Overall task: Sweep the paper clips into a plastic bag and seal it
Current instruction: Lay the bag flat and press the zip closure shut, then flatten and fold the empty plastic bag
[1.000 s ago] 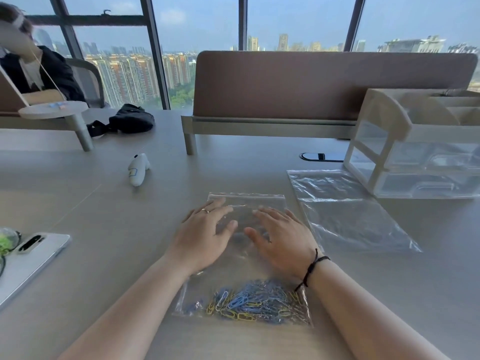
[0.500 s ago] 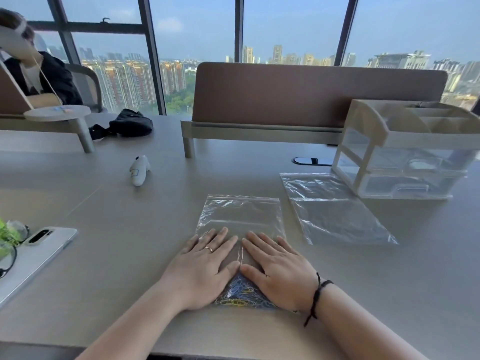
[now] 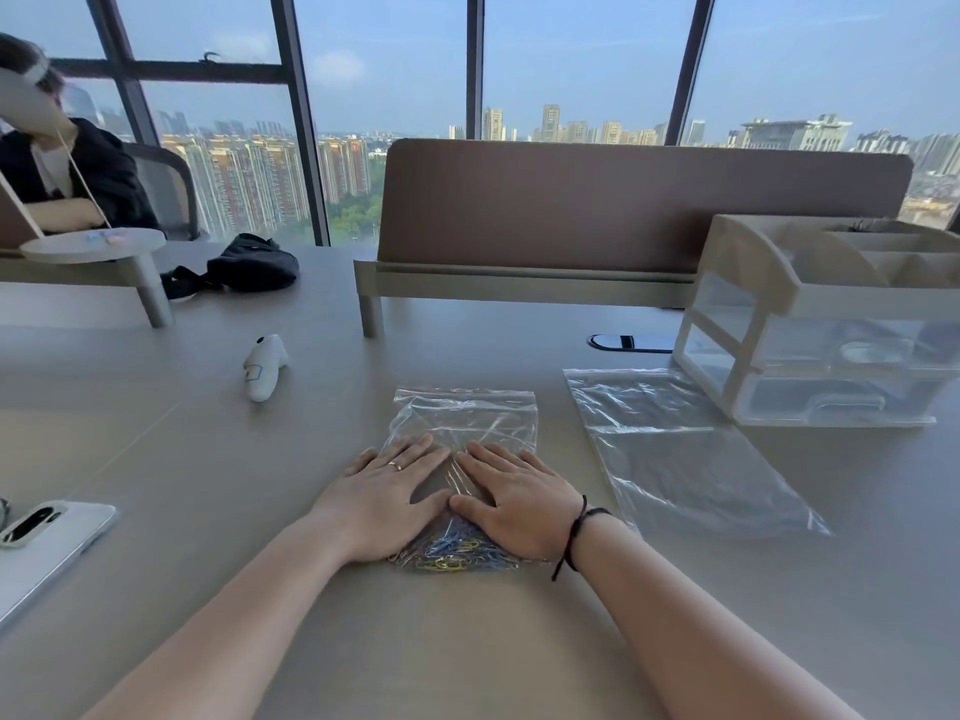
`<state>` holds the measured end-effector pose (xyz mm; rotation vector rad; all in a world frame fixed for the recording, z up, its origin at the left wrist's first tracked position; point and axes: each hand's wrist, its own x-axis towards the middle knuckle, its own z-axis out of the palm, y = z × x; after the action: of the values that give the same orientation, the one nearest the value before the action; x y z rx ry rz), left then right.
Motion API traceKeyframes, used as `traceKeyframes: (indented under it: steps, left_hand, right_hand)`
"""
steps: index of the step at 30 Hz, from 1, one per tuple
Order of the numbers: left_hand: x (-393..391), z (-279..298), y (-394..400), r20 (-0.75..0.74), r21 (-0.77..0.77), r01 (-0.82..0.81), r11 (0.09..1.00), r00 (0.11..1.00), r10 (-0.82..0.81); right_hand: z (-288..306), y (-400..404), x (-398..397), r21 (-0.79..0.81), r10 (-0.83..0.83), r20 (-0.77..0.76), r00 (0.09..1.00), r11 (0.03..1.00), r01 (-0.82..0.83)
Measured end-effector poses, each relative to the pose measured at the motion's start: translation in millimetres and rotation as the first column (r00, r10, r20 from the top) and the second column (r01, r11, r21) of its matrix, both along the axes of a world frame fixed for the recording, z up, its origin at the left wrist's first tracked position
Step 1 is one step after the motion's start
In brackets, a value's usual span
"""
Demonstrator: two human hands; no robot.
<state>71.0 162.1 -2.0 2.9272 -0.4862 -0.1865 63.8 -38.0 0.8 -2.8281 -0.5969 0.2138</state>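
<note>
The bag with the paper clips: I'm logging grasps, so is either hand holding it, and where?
Neither grips it. The left hand and right hand press flat on the bag's middle, above the paper clips.

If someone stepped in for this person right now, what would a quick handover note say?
Left hand: flat, palm down on the bag.
Right hand: flat beside it, thumbs nearly touching.
Paper clips: inside the bag, bunched at the near end under the palms.
Spare bag: lies unused to the right.
Done: clips are bagged.
Left: press the air out, then check the far strip; whether it is sealed cannot be told.
</note>
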Motion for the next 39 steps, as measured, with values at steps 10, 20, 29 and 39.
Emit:
traceKeyframes:
  steps: [10,20,29,39]
  left_hand:
    - [58.2,9.1,21.3,0.375,-0.345,-0.022,0.938,0.913,0.159]
    - [33.8,-1.1,-3.7,0.034,-0.015,-0.035,0.999,0.999,0.035]
    - [23.5,2.4,-0.8,0.18,-0.006,-0.015,1.0,0.984,0.016]
    - [-11.4,2.8,-69.2,0.501,-0.261,0.162,0.952,0.865,-0.01]
  right_hand:
    - [-2.0,25.0,84.1,0.146,-0.049,0.111,0.993,0.989,0.032]
    - [-4.7,0.2,61.3,0.339,-0.164,0.177,0.97,0.936,0.097]
    - [7.1,-52.5,-16.1,0.26,-0.222,0.442,0.869,0.959,0.113]
    - [-10.7,-234.6,-44.5,0.183,-0.719,0.227,0.657,0.694,0.696]
